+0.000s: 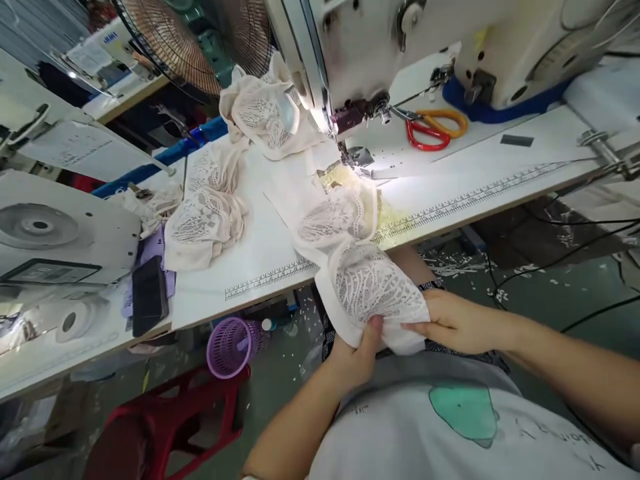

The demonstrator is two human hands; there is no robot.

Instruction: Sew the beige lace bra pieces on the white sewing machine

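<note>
head view looks down over my white desk point(280, 247), with a printed ruler strip running along its front edge. my left hand point(357, 353) and right hand point(453, 323) meet just below that edge, over my lap. the fingers of both are closed, gripping the near end of a pale lace garment point(370, 287); the left thumb presses up into the cloth, the right fingers pinch it from the side. the garment trails from my hands up over the desk edge and onto the top, its far end lying under the needle area of the sewing machine point(400, 47), where a lamp throws a bright patch.

more lace pieces sit on the desk: one heap point(207, 213) to the left, another bundle point(267, 113) beside the machine head. scissors with red and orange handles point(435, 127) lie behind the machine's needle. a small dark patch point(517, 140) rests further right on the desk.

at the left, a second machine point(60, 227) shows, with a black phone point(149, 293) and a roll of white tape point(80, 319) near it. a fan point(190, 40) stands at the back. below the desk i see a purple basket point(233, 347), a red plastic stool point(175, 413), and a greenish floor point(550, 293) littered with white scraps and crossed by black cables.
</note>
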